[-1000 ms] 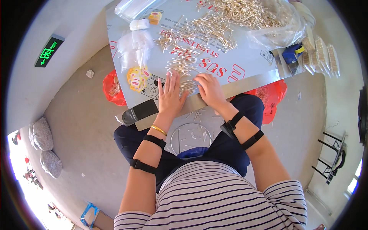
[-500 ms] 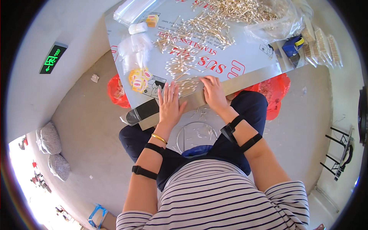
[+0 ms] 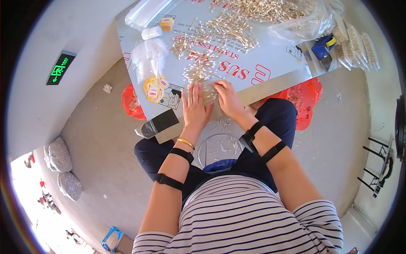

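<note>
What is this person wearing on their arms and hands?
The hands are bare. The left hand has a thin gold bangle at the wrist. Each forearm carries two black straps, the right hand side too. Short striped sleeves cover the upper arms.

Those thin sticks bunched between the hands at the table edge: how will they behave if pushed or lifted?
The sticks look thin and loose, so probably very light and stiff singly. Being round and slim, they would likely roll and scatter, as the spread pile suggests. Some lie on the floor below, so near the table edge they may slip off; both the left hand and the right hand corral them.
</note>
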A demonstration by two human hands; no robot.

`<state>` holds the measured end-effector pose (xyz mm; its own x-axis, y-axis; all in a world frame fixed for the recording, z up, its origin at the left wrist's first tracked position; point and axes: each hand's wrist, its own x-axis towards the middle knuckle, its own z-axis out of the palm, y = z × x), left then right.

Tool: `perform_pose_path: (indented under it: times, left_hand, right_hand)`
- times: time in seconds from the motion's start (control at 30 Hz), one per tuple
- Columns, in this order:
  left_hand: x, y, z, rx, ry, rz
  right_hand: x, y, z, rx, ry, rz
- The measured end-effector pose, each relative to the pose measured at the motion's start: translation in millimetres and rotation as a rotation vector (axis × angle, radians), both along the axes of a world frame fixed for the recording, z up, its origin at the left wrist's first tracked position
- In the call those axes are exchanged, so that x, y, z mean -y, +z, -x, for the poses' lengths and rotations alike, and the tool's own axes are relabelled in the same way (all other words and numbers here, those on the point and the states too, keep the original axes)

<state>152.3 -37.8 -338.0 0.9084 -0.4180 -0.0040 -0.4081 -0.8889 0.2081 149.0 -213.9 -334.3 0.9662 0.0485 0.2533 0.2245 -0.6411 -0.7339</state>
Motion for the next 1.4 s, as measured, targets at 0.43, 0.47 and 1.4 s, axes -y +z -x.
perform_pose_path:
  times: [0.43,0.47,1.4]
  left_hand:
    - [-20.7,10.5,12.7,-0.023,-0.122,0.082]
    - [-21.3,10.4,13.0,-0.05,-0.127,0.062]
    - [-47.7,14.2,-55.2,0.11,0.165,0.302]
  right_hand:
    - [2.7,-3.7,-52.4,0.045,0.036,0.234]
    - [3.1,-3.9,-53.3,0.011,0.039,0.287]
    - [-3.7,-0.9,-47.8,0.096,0.069,0.357]
